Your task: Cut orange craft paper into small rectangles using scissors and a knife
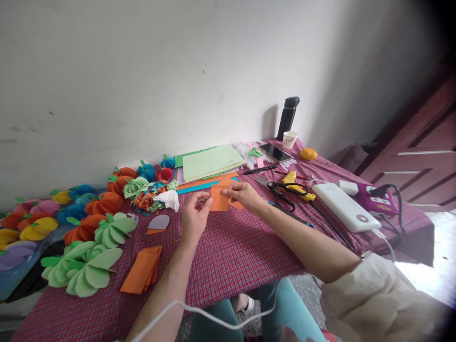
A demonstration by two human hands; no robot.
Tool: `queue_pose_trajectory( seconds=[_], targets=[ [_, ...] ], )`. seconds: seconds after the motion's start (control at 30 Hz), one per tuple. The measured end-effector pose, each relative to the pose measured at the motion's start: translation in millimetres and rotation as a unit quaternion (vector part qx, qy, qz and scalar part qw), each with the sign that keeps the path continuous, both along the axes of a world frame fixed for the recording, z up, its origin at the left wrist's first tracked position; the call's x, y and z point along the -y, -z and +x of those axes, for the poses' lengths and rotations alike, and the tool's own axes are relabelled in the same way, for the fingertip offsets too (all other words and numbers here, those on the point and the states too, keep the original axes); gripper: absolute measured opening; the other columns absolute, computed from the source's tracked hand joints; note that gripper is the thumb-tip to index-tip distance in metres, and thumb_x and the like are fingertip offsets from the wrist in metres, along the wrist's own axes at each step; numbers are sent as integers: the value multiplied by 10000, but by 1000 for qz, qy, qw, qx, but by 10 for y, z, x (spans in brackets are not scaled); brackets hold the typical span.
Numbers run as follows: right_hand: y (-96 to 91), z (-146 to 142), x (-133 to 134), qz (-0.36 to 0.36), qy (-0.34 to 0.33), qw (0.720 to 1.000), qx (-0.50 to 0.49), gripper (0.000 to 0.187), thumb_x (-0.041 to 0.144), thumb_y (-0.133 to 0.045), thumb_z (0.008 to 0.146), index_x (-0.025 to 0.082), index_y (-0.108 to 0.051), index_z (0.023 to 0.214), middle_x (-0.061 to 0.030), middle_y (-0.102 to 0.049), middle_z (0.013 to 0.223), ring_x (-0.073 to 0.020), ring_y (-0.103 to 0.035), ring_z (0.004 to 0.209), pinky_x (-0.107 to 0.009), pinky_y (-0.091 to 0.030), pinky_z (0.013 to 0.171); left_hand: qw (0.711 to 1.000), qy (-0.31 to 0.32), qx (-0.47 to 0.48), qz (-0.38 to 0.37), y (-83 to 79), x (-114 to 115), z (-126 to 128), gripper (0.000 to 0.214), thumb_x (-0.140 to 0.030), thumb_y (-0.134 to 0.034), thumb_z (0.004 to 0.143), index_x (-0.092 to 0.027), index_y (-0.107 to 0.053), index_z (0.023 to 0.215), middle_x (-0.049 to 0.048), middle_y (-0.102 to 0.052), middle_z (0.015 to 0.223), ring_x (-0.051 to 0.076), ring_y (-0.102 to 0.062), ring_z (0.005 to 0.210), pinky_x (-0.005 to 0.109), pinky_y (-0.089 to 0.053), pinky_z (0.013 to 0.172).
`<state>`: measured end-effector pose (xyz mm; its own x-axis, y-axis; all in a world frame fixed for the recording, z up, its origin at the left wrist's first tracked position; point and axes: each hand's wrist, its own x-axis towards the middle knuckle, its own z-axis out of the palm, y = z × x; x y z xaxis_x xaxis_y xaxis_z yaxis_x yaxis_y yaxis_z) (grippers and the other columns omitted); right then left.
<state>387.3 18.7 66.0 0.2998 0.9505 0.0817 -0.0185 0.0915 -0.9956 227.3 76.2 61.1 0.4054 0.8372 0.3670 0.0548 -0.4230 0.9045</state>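
Observation:
Between my two hands I hold a small rectangle of orange paper above the checked tablecloth. My left hand pinches its left edge. The fingers of my right hand are closed on its right side. More orange paper shows just behind and under my right hand; how it is attached, if at all, I cannot tell. A stack of orange paper strips lies left of my left forearm. Nearby rest a lilac rounded paper piece and an orange one under it. Scissors lie open right of my right hand.
Paper pumpkins in many colours crowd the left side, beside paper scraps. Coloured sheets lie at the back. On the right are a yellow glue gun, power bank, purple socket block, phone, cup and black bottle.

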Motion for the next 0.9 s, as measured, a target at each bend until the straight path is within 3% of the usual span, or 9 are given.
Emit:
queue_pose_trajectory(
  seconds=[0.53, 0.9],
  targets=[
    [52, -21, -5, 21, -23, 998, 54, 312, 438, -638, 631, 149, -547, 561, 54, -443, 469, -57, -387, 445, -193, -278, 442, 999, -22, -14, 18, 35, -13, 5, 232, -343, -575, 721, -178, -604, 881, 36, -632, 838, 127, -576, 716, 231, -442, 669],
    [67, -13, -9, 43, -38, 996, 73, 270, 428, -625, 659, 159, -600, 645, 30, -517, 561, -72, -435, 500, -203, -342, 498, 997, -48, -22, 57, 35, -10, -6, 192, -349, -567, 732, -176, -616, 801, 6, -616, 729, 102, -533, 618, 203, -421, 605]
  ],
)
